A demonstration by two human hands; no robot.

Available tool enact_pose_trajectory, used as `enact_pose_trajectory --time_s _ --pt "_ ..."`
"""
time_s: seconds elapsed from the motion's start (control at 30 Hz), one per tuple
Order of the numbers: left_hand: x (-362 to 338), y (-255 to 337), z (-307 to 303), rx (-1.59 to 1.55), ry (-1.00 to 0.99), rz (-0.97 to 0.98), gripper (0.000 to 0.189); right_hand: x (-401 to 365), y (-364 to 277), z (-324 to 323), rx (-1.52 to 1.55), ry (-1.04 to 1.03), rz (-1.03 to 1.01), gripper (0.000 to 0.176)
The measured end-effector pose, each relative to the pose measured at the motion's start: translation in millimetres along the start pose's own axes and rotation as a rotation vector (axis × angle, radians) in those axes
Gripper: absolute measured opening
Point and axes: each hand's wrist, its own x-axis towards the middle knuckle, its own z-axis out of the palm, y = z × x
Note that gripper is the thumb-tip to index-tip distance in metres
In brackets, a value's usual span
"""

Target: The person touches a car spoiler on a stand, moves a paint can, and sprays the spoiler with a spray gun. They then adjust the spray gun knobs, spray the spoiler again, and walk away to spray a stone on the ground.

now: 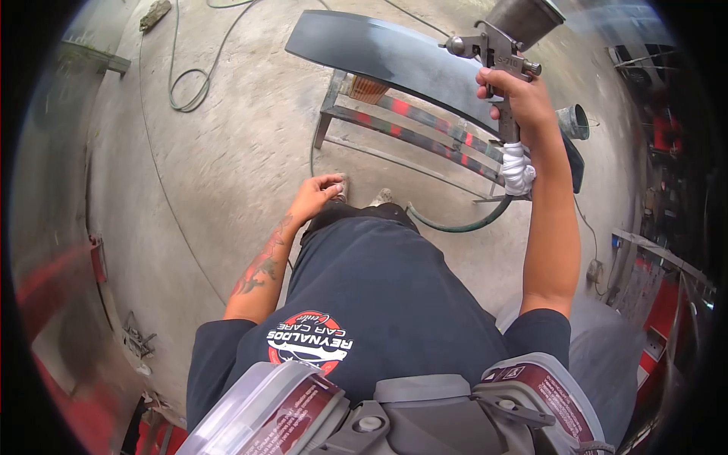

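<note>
My right hand is wrapped round the handle of a metal spray gun, raised at the upper right. The gun's cup is on top, and a white cloth is wound about the base of its handle. From there a green hose curves down and left. Beyond the gun, a long curved dark panel lies on a metal stand marked with red patches. My left hand hangs by my waist, fingers loosely bent and holding nothing visible.
A thin hose lies coiled on the concrete floor. Behind my right forearm stands a small bucket. Clutter and red items line the right side. A respirator fills the bottom edge.
</note>
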Motion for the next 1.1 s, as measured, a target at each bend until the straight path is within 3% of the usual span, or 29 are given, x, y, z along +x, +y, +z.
enact_pose_trajectory --time_s 0.2,0.4,0.6,0.77,0.87,0.9,1.1 --pt "-3 -18 -16 0.085 0.064 -0.126 0.039 -37 80 -124 0.007 0.277 0.173 0.015" --pt "17 -3 -5 0.226 0.140 -0.223 0.044 -75 177 -262 0.034 0.567 0.220 0.011" --pt "19 15 14 0.319 0.145 -0.201 0.044 -103 252 -383 -0.028 0.809 0.311 0.010" --pt "16 18 23 0.343 0.154 -0.176 0.044 -87 262 -424 -0.046 0.978 0.283 0.016" --pt "9 12 30 0.325 0.153 -0.185 0.045 -62 253 -424 -0.042 0.908 0.269 0.014" --pt "3 8 28 0.313 0.160 -0.192 0.045 -42 239 -413 -0.072 0.769 0.315 0.012" --pt "-21 -18 22 0.237 0.226 -0.198 0.044 27 196 -335 -0.125 0.418 0.224 0.012"
